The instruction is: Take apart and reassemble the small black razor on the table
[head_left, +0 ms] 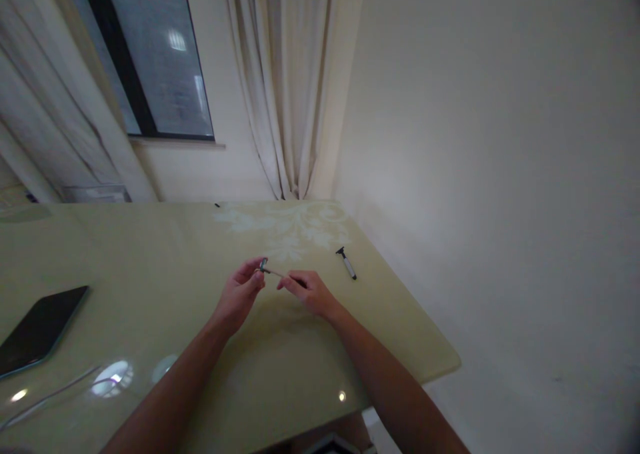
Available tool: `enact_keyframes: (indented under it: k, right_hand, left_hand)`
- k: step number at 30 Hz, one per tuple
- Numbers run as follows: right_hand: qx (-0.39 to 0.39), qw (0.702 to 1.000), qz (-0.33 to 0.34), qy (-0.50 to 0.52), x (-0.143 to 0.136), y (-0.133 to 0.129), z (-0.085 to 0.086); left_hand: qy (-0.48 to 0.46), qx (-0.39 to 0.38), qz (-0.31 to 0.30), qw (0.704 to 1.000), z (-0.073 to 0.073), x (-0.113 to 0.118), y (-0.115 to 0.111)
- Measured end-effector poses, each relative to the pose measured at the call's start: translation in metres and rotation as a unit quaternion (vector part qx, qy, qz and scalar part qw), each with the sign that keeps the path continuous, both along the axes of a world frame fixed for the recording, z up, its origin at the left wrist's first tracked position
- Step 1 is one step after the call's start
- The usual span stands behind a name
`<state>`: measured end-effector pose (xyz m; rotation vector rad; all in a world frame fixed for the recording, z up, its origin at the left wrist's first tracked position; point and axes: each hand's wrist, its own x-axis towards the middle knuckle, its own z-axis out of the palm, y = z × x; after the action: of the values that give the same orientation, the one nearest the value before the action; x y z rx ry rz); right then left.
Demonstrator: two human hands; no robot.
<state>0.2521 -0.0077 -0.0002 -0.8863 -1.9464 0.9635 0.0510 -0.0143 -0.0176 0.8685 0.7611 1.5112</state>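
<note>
My left hand (237, 297) pinches a small dark-teal piece (263, 264) between thumb and fingers above the table. From that piece a thin, pale shaft (275, 273) runs across to my right hand (314, 295), whose fingers are closed around its other end. A dark bit shows between the right fingers. Whether shaft and teal piece are joined or merely touching, I cannot tell; their exact kind is too small to make out. To the right of my right hand lies a razor (347, 263) with a black head and a grey handle.
The glossy pale-green table (165, 254) reaches the wall (475, 174) on the right. A dark tablet (43, 327) lies at left, near a pale cable (50, 395). At the far edge is a tiny black object (217, 205). Curtains (285, 87) hang behind.
</note>
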Motion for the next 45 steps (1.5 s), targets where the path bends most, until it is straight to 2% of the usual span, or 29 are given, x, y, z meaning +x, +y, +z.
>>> enact_keyframes:
  k: [11, 33, 40, 43, 45]
  right_hand:
    - [-0.011, 0.999, 0.031, -0.009, -0.0009, -0.0014, -0.0003]
    - [-0.013, 0.999, 0.042, -0.017, -0.0016, -0.0039, 0.0006]
    - [-0.021, 0.999, -0.025, -0.007, -0.0019, 0.0017, -0.0007]
    - [-0.025, 0.999, 0.019, -0.005, -0.0029, 0.0000, -0.0003]
    - [-0.028, 0.999, 0.022, -0.004, -0.0040, -0.0005, -0.0001]
  left_hand:
    - [-0.005, -0.007, -0.002, 1.000, -0.0017, -0.0020, 0.0001]
    - [-0.001, -0.004, -0.007, 1.000, 0.0042, -0.0015, -0.0026]
    - [0.000, -0.021, -0.014, 1.000, 0.0022, -0.0015, -0.0028]
    - [-0.002, -0.005, -0.030, 1.000, 0.0034, -0.0010, -0.0040]
    - [0.000, 0.002, -0.042, 0.999, 0.0045, -0.0012, -0.0050]
